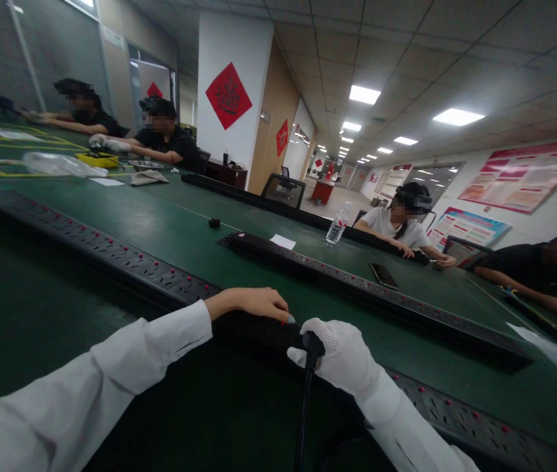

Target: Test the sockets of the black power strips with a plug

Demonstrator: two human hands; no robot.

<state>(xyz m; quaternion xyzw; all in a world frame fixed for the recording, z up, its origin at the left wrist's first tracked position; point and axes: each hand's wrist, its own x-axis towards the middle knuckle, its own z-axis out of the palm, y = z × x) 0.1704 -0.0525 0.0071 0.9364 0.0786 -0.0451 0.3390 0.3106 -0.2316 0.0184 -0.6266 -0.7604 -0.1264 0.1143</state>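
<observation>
The person's gloved right hand (345, 357) grasps a plug (314, 346) over the near strip (160, 272), which lies across the table (170, 219). The bare left hand (253, 303) lies on that strip; whether it grips or merely rests cannot be told. Beyond lies the far strip (371, 292), with a phone (383, 275), bottle (339, 225) and paper (283, 242) behind it. Hands and forearms cover the near strip's middle, the plug's pins are hidden, and its cord (302, 413) leaves the lower edge.

The left hand (260, 301) arches; the right hand (343, 354) grips.
</observation>
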